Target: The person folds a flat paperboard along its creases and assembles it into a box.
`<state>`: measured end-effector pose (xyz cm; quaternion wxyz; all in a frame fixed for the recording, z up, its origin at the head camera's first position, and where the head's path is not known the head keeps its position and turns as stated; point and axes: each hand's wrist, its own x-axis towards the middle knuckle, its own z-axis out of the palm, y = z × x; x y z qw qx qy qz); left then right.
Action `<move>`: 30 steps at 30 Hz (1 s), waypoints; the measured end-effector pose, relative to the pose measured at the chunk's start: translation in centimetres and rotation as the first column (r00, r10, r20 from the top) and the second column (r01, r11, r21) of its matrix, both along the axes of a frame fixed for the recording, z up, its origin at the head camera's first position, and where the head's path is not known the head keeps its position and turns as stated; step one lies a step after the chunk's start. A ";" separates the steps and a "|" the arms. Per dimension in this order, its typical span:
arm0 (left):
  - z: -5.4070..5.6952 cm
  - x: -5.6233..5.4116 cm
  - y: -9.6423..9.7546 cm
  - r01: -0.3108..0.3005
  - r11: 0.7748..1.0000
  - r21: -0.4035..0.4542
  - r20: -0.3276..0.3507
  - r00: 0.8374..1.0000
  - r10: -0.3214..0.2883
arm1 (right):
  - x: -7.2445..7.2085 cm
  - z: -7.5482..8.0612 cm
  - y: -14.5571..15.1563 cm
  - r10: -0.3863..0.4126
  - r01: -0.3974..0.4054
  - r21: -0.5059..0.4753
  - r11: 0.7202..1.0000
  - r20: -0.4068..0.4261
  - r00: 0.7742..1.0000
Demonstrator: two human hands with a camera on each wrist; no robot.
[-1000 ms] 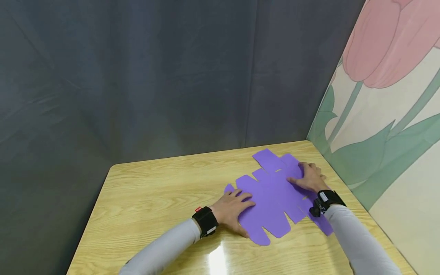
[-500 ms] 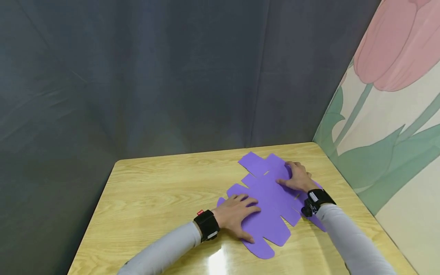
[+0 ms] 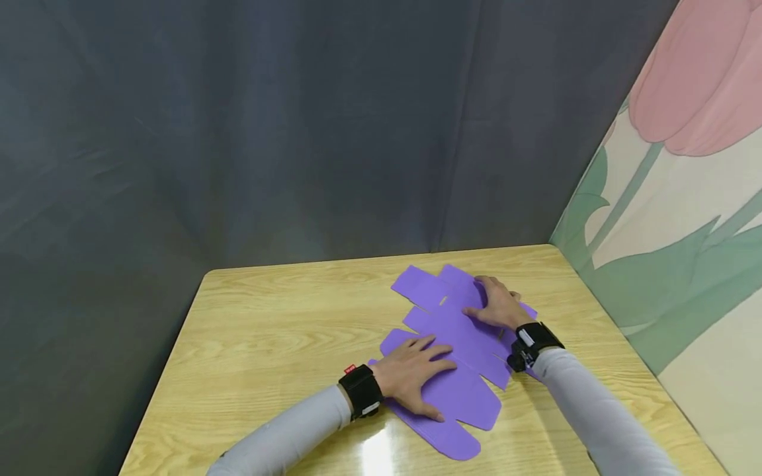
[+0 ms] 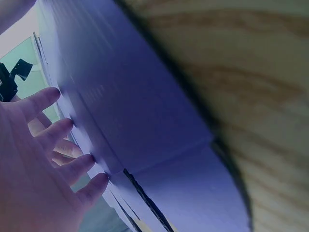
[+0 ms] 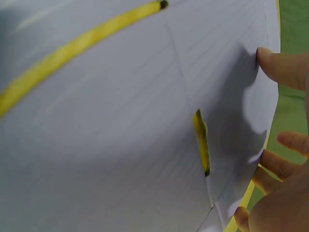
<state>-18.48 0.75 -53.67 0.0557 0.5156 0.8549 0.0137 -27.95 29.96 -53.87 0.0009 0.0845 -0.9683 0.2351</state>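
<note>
Wood-grain table point(image 3: 286, 330), backed at the far side by a dark curtain point(image 3: 327, 132); wall covering with a tulip pattern point(image 3: 684, 264) along the right. Bright patch of glare point(image 3: 377, 453) on the tabletop at the near side.

Purple sheet point(image 3: 455, 324), cut with flaps and slots, lies on the right half of the table, slanting from the far side toward the near side. Rounded flap at its near end; squared flaps at the far end. Table colour shows through a slot point(image 5: 202, 145) in the right wrist view. Both hands cover parts of the sheet; black strap point(image 3: 361, 390) on the left wrist, another on the right, grey sleeves behind.

Left hand point(image 3: 413, 373): fingers spread and fairly straight, gripping nothing, tips touching the sheet's near left part; thumb well out to the near side.

Right hand point(image 3: 499, 307): thumb and fingers apart, tips resting on the sheet's far right part. Cannot tell whether any finger reaches under an edge.
</note>
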 end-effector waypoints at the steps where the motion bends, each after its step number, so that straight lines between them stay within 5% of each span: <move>1: 0.0 0.0 0.0 -0.003 1.000 0.000 0.002 1.000 0.003 | -0.1 0.0 -0.2 0.005 -0.005 0.000 1.000 0.004 1.000; 17: -0.4 1.0 -1.3 -0.115 0.992 0.048 0.019 0.993 0.114 | -1.5 -0.4 -3.5 0.069 -0.069 -0.002 0.998 -0.034 0.997; 30: -0.6 2.3 -0.8 -0.277 0.961 0.016 -0.016 0.961 0.277 | -2.7 -1.2 -3.9 0.054 -0.054 -0.020 0.998 -0.027 0.998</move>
